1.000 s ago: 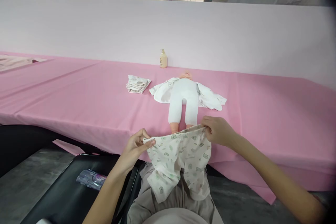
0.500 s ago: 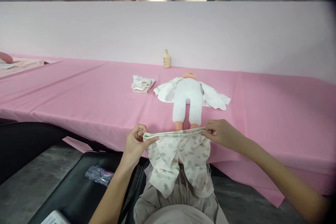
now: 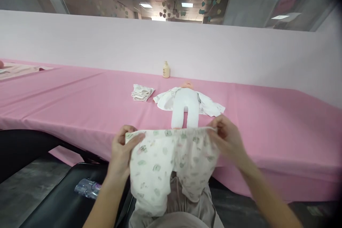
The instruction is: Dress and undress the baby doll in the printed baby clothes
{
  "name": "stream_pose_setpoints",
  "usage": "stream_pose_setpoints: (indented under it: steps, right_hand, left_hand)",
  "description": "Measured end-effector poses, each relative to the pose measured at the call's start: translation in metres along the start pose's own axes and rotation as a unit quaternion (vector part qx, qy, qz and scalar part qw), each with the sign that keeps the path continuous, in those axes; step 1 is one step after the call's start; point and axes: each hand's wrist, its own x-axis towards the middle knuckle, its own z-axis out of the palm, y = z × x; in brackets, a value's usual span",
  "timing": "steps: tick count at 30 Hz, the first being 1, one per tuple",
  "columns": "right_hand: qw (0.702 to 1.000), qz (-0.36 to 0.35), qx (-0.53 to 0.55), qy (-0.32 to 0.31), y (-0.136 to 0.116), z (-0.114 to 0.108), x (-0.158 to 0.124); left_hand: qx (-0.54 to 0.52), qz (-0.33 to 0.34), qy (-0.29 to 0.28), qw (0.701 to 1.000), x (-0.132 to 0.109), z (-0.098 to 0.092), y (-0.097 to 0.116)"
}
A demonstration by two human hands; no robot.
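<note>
A pair of small white baby pants (image 3: 152, 171) with a pale green print hangs upright between my hands, waistband at the top and legs down. My left hand (image 3: 121, 153) pinches one end of the waistband, thumb in front. At the other end, my right hand (image 3: 228, 140) grips the waistband, slightly blurred. Just beyond the pants a baby doll (image 3: 186, 101) lies on its back on the pink-covered table (image 3: 88, 103), its feet hidden behind the waistband. A white top (image 3: 211, 106) lies spread open around the doll's upper body.
Left of the doll sits a folded printed cloth (image 3: 142, 93). A cream pump bottle (image 3: 166, 70) stands against the white wall (image 3: 112, 42). On a black chair (image 3: 61, 199) at my left lies a clear plastic package (image 3: 88, 188). A pink cloth (image 3: 21, 70) lies at far left.
My hands have raised the pants closer to the camera, so they look larger, and they have shifted left in view. The camera has tilted up a little. The doll has not moved.
</note>
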Motion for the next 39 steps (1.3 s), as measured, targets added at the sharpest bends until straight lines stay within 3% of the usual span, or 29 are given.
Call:
stream_pose_setpoints:
  steps: [1, 3, 5, 7, 9, 12, 15, 17, 18, 21, 22, 29, 31, 33, 35, 39]
  right_hand:
    - [0.998, 0.026, 0.015, 0.048, 0.007, 0.017, -0.001]
    - [0.994, 0.058, 0.042, 0.085, 0.012, 0.053, -0.007]
    - [0.996, 0.031, 0.037, 0.079, 0.007, 0.083, -0.019]
    - [0.996, -0.035, 0.027, 0.083, -0.005, 0.099, -0.033]
    - [0.993, -0.095, 0.027, 0.066, -0.015, 0.100, -0.043]
    - [0.989, -0.137, 0.048, 0.026, -0.019, 0.085, -0.049]
    - [0.988, -0.117, 0.090, 0.036, -0.017, 0.069, -0.051]
    - [0.986, -0.101, 0.125, 0.041, -0.018, 0.062, -0.053]
    - [0.984, -0.099, 0.141, 0.041, -0.018, 0.060, -0.055]
    - [0.982, -0.100, 0.160, 0.031, -0.019, 0.058, -0.060]
    - [0.984, -0.091, 0.153, 0.025, -0.018, 0.059, -0.060]
    - [0.991, -0.006, 0.128, -0.026, -0.011, 0.062, -0.045]
    - [0.992, -0.003, 0.122, -0.029, -0.016, 0.059, -0.039]
    - [0.995, -0.014, 0.102, -0.016, -0.022, 0.054, -0.034]
    - [0.996, -0.035, 0.083, 0.013, -0.028, 0.047, -0.032]
    - [0.992, -0.037, 0.032, 0.114, -0.038, 0.032, -0.031]
  left_hand:
    - [-0.001, -0.030, 0.026, 0.999, -0.003, 0.009, -0.009]
    - [-0.011, -0.033, 0.039, 0.999, -0.015, 0.026, -0.025]
    - [-0.004, -0.031, -0.038, 0.999, -0.036, 0.039, -0.037]
    - [0.004, 0.001, -0.116, 0.993, -0.060, 0.046, -0.041]
    - [0.025, 0.071, -0.139, 0.987, -0.082, 0.049, -0.041]
    - [0.077, 0.171, -0.106, 0.976, -0.096, 0.049, -0.039]
    - [0.133, 0.265, -0.064, 0.953, -0.083, 0.042, -0.042]
    - [0.168, 0.287, -0.035, 0.943, -0.066, 0.034, -0.044]
    - [0.181, 0.263, -0.051, 0.946, -0.058, 0.030, -0.044]
    - [0.194, 0.105, -0.197, 0.955, -0.041, 0.017, -0.041]
    - [0.194, 0.079, -0.227, 0.951, -0.039, 0.014, -0.040]
    - [0.185, 0.208, -0.164, 0.946, -0.042, 0.017, -0.031]
    - [0.185, 0.194, -0.166, 0.949, -0.041, 0.021, -0.032]
    - [0.213, 0.130, -0.199, 0.948, -0.041, 0.024, -0.035]
    - [0.253, 0.044, -0.265, 0.929, -0.043, 0.026, -0.041]
    - [0.293, -0.074, -0.403, 0.864, -0.051, 0.026, -0.054]
